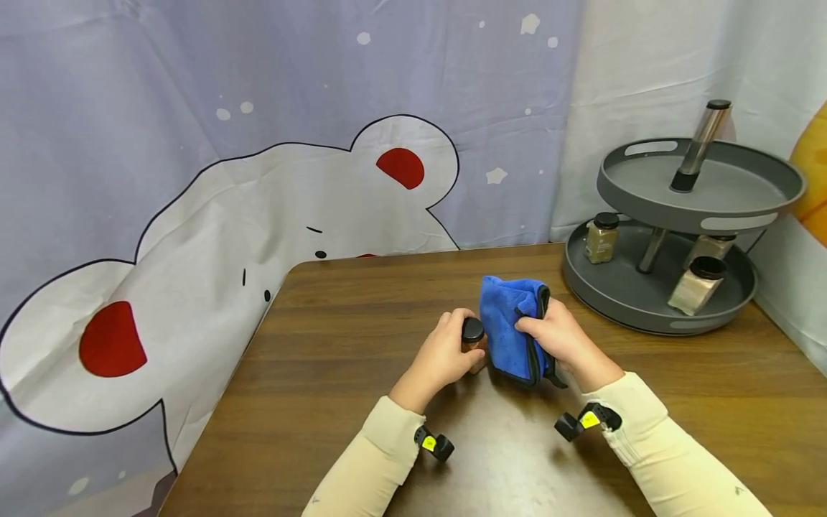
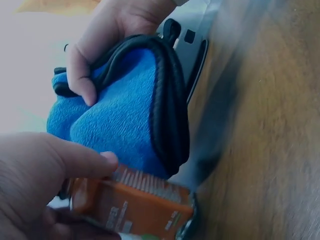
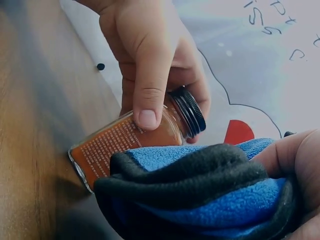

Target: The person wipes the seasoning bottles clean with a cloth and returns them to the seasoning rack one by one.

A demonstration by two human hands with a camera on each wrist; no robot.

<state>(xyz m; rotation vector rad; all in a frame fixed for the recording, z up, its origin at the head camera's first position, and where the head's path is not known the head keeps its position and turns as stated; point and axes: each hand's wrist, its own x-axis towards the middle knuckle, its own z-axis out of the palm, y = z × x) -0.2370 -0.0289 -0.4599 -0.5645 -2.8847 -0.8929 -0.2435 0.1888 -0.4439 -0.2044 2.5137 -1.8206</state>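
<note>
My left hand (image 1: 446, 352) grips a glass spice jar (image 3: 125, 140) filled with orange-brown powder, its black lid (image 1: 473, 329) pointing up in the head view. Printed text covers the jar's side, and the thumb lies across its upper part in the right wrist view. In my right hand (image 1: 561, 334) is a folded blue cloth (image 1: 507, 330) with black edging, pinched between thumb and fingers. The cloth stands just right of the jar and overlaps it in the right wrist view. Behind the cloth, most of the right fingers are hidden.
At the right stands a grey two-tier round rack (image 1: 659, 316) with a metal post. Its lower tier carries several spice jars, including a greenish one (image 1: 601, 240) and a pale one (image 1: 696, 287). The wooden table (image 1: 336, 373) meets a printed curtain (image 1: 271, 194) at the back and left.
</note>
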